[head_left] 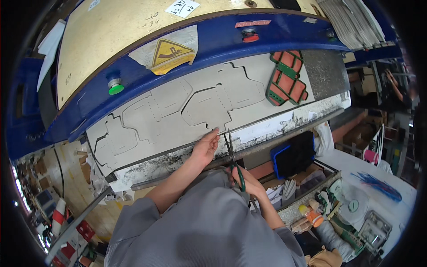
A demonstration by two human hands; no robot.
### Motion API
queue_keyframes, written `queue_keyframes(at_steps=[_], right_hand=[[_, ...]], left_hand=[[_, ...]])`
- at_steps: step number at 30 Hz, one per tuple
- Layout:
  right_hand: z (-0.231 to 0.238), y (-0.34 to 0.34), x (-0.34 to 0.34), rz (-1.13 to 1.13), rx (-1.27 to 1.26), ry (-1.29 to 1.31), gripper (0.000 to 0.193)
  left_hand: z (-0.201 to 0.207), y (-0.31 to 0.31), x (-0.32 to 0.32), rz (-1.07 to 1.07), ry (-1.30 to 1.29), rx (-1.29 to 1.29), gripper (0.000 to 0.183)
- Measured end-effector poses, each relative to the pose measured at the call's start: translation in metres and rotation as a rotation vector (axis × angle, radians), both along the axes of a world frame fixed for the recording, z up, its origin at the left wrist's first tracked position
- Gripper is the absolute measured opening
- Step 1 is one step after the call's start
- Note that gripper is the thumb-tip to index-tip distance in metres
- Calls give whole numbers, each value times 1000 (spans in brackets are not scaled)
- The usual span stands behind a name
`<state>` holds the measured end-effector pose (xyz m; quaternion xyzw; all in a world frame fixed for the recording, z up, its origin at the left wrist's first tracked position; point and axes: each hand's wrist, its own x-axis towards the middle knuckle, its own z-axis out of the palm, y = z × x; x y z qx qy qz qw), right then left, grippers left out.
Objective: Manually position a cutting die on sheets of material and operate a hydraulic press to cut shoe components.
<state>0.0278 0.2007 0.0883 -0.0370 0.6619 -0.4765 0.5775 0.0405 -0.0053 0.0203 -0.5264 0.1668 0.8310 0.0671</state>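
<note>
A large grey sheet lies across the press bed, with several box-like outlines cut and dotted into it. At its near edge my left hand has its fingers curled together, pinching the sheet's border. My right hand, close to my body, is closed round the green handles of a pair of scissors. The blades point away from me and are slightly apart, their tips at the sheet's edge just right of my left fingers. A green cutting die with reddish pads rests on the sheet's right end.
Over the bed runs a blue press beam with a green button, a red button and a yellow warning sign. To the right, an open bin holds scraps, beside a white table with tools. A metal bar edges the bed.
</note>
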Motion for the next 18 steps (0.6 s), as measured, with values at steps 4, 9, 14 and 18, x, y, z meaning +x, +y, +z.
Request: queue_keyframes(at_steps=[4, 9, 14, 18], right_hand=[[-3, -34, -5, -29, 22, 87, 86], [-15, -54, -11, -113, 74, 45, 87], [-11, -60, -8, -124, 128, 172, 89], [-13, -68, 1, -165, 159, 255, 89]], left_hand=[[1, -2, 0, -52, 34, -3, 26], [9, 2, -1, -41, 26, -23, 27], [8, 5, 0, -10, 45, -89, 24], [15, 8, -3, 33, 38, -117, 22]])
